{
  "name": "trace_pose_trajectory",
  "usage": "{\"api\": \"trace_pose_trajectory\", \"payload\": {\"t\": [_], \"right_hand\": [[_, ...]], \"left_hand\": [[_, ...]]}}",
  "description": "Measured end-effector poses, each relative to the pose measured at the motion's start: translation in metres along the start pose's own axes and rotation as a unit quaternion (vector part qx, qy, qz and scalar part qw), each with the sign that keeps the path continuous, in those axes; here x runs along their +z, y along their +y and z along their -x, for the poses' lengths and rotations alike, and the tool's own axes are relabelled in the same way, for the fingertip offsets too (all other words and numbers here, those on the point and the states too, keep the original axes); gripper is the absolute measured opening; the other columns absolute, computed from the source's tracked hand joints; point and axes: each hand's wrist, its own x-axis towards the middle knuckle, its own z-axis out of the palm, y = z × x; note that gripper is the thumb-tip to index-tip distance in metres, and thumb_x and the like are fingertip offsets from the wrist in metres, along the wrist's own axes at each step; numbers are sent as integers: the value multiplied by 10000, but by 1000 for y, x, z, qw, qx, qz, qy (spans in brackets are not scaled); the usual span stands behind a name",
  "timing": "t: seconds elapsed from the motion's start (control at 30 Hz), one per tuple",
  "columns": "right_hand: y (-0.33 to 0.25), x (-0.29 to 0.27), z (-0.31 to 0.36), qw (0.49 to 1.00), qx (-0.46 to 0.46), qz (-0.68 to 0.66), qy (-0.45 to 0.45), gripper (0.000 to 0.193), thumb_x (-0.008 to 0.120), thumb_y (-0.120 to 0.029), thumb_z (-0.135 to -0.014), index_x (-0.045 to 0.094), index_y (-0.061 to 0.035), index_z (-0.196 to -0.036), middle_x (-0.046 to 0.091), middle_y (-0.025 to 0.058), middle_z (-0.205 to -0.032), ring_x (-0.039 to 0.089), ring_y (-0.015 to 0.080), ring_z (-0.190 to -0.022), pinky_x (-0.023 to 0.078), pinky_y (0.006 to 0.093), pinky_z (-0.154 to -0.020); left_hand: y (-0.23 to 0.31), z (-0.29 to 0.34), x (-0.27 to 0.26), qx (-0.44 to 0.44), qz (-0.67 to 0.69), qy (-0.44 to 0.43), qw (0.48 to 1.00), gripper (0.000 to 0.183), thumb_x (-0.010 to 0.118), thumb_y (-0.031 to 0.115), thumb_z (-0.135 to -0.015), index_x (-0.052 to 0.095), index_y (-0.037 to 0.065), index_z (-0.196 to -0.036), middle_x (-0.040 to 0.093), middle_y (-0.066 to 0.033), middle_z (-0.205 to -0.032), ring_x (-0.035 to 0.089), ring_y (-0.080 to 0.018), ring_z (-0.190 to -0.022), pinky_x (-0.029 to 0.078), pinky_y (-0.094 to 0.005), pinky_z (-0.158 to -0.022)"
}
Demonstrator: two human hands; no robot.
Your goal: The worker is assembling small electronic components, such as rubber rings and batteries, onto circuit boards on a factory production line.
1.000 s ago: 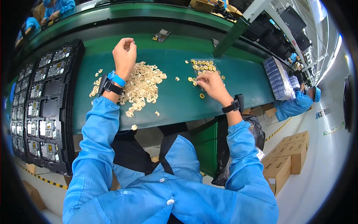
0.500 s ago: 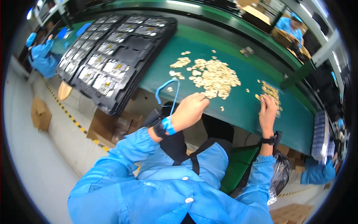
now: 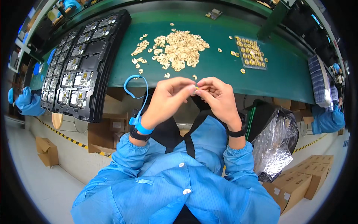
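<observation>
Using the pale-piece pile (image 3: 182, 48) as datum, I read the left hand (image 3: 168, 98) and right hand (image 3: 220, 99) on its near side, fingertips meeting. Both are pinched about a small yellow part (image 3: 197, 88), mostly covered; its long axis cannot be told. One loose pale piece (image 3: 194, 77) lies just beyond the fingertips, between them and the pile. The left hand is nearer the pile, which lies ahead of it. Right of the pile, and nearer the right hand, is the clear tray (image 3: 257, 68) of round yellow parts (image 3: 250, 51), well apart from the fingers, its long axis running away from me. Left of the pile stands the black tray (image 3: 96, 97).
</observation>
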Motion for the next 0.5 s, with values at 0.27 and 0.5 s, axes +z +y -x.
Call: {"api": "trace_pose_trajectory", "payload": {"t": [0.27,0.5], "right_hand": [[-1,11,26,993,52,-95,44,181,686,-22,-990,695,46,-1157,717,55,-1004,669,80,-884,535,217,-717],[17,15,29,994,-34,-91,42,150,683,6,-970,701,70,-1104,673,75,-1024,688,121,-932,572,251,-792]], "left_hand": [[-17,18,22,59,69,113,989,153,653,10,-1004,703,-94,-1104,754,-143,-944,735,-172,-809,603,-278,-707],[-17,22,32,70,44,147,986,147,659,-7,-998,704,-99,-1102,751,-151,-945,729,-171,-808,601,-272,-700]]}}
